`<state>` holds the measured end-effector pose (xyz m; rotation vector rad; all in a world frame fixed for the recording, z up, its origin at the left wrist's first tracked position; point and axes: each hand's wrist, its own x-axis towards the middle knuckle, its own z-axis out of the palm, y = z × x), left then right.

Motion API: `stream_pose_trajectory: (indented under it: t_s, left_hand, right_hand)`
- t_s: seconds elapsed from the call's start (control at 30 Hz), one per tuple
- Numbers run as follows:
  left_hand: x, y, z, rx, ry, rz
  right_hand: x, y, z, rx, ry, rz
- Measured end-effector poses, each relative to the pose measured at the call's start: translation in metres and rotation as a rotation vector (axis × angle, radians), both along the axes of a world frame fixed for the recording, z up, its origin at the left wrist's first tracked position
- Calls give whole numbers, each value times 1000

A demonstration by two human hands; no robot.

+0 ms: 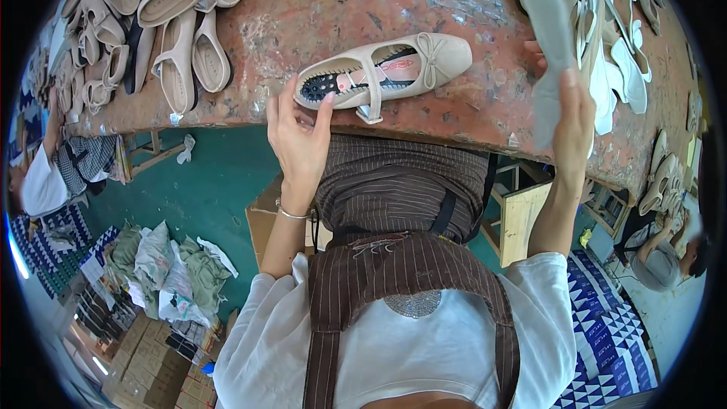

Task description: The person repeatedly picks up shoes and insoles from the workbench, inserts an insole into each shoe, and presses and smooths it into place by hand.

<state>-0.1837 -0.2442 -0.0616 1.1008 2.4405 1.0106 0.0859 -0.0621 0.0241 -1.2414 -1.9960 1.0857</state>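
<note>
A beige flat shoe (448, 57) with a strap and a small bow lies on the table, its toe pointing right. Its inside shows a dark dotted heel area and a pinkish printed footbed. My left hand (299, 136) pinches the heel end, thumb at the near rim and fingers round the back. At the right, my right hand (573, 117) holds a pale insole (547, 15) upright between thumb and fingers, apart from the shoe. The insole's lower part is smeared by motion.
Several beige shoes (176, 60) crowd the table's left side. White insoles (627, 79) and more shoes lie at the right. The worn reddish table (303, 0) has a curved near edge. Cloth bundles (163, 265) and cartons (148, 356) sit on the floor; other people work at both sides.
</note>
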Motion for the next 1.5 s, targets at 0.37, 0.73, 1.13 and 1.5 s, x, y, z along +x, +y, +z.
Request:
stream_pose_trajectory:
  t_s: [0.37,0.73,1.13,1.5]
  left_hand:
    - [-14,8,-12,113,-284,-32]
    - [-25,7,-23,152,-421,1]
    - [-31,21,-36,229,-576,163]
    - [-37,29,-35,177,-513,169]
  right_hand:
    - [-77,-16,-63,533,-142,611]
    - [-135,-34,-91,209,-75,638]
    - [-145,-40,-102,330,-105,681]
    - [-152,-40,-103,389,-51,977]
